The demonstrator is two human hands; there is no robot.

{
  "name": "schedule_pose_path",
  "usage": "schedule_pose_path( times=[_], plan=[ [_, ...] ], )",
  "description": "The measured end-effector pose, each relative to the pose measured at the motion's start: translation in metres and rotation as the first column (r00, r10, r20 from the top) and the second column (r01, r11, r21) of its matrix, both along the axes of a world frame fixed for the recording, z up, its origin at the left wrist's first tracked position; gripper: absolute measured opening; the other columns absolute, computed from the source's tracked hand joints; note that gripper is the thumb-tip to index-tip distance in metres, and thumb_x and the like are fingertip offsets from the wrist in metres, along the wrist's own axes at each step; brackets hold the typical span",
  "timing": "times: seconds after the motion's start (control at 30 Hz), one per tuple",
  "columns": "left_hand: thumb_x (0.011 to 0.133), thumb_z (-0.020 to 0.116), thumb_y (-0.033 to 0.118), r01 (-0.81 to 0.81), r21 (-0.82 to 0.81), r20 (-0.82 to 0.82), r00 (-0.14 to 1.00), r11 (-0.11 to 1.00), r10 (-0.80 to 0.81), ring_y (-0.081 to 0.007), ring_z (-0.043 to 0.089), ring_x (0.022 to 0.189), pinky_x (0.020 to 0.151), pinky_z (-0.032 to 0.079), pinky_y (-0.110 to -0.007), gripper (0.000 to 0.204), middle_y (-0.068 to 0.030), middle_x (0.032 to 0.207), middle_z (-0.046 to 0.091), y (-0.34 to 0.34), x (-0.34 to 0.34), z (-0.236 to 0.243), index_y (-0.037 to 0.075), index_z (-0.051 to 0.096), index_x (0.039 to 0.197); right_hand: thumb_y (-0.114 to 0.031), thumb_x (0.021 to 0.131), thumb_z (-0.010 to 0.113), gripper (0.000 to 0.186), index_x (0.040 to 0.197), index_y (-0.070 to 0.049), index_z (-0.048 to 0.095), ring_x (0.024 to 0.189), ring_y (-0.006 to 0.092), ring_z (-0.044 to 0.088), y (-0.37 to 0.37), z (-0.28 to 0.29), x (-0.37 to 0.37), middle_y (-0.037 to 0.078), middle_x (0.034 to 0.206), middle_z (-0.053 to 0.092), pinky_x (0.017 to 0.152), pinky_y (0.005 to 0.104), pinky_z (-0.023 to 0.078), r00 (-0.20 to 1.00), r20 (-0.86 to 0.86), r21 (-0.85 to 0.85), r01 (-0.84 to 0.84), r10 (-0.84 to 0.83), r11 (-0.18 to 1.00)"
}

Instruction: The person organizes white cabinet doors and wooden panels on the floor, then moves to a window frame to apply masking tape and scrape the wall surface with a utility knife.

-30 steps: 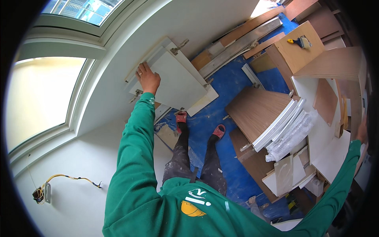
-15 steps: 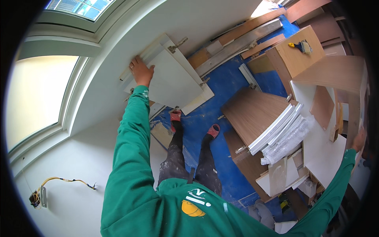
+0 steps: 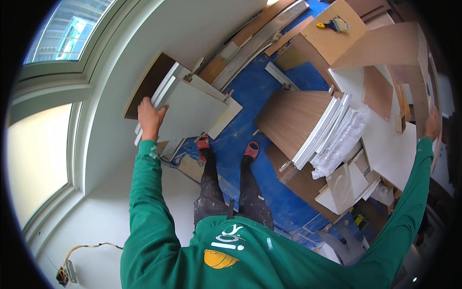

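Note:
At the left wall, my left hand curls over the white-trimmed edge of a white cabinet door, thumb on its near face. That door leans in a stack with metal hinges along its edges. Behind it, a dark brown panel rests against the wall. Far out to the right, my right hand is closed round the edge of an upright wooden panel, part of an open cabinet frame; its fingertips are partly hidden.
Brown doors, white trim strips and a bubble-wrapped bundle lie piled right of my feet. A paintbrush sits on a wooden box. Long boards line the far wall. Blue sheeting covers the floor.
My left hand has gone from lying flat on the stack to gripping its edge. The front doors have tipped away from the wall, baring the dark brown panel. My view has shifted right.

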State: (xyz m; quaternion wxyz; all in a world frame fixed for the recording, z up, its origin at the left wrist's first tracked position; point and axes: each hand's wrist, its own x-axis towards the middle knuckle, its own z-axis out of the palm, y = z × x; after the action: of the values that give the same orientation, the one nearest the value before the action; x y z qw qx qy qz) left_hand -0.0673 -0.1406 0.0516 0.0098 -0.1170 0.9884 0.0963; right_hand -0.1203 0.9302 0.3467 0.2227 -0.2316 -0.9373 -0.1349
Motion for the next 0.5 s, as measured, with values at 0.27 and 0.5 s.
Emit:
schedule_pose_path(
  times=[0.27,0.5],
  plan=[
    [0.072,0.085,0.028,0.426,0.178,0.018,0.900,0.887,-0.436,-0.0490,0.066,0.094,0.082,0.053,-0.054,0.044,-0.0295,0.098,0.069,0.066,0.058,0.030,-0.001,0.059,0.093,-0.051,0.104,0.038,0.058,0.144,-0.015,0.060,0.139,0.0393,0.051,-0.023,0.002,-0.002,0.015,0.148,0.059,0.117,0.0434,0.038,1.000,-0.028,-0.146,-0.016,0.012,0.989],
    [0.076,0.082,0.020,0.153,0.384,0.346,0.890,0.911,-0.296,-0.0515,0.066,0.091,0.080,0.054,-0.054,0.040,-0.0312,0.092,0.069,0.114,0.084,0.048,-0.002,0.056,0.095,-0.061,0.098,0.040,0.064,0.144,-0.021,0.060,0.134,0.0431,0.054,-0.054,-0.002,0.000,0.017,0.144,0.060,0.112,0.0490,0.042,0.992,-0.066,-0.174,0.094,-0.107,0.980]
  ],
)
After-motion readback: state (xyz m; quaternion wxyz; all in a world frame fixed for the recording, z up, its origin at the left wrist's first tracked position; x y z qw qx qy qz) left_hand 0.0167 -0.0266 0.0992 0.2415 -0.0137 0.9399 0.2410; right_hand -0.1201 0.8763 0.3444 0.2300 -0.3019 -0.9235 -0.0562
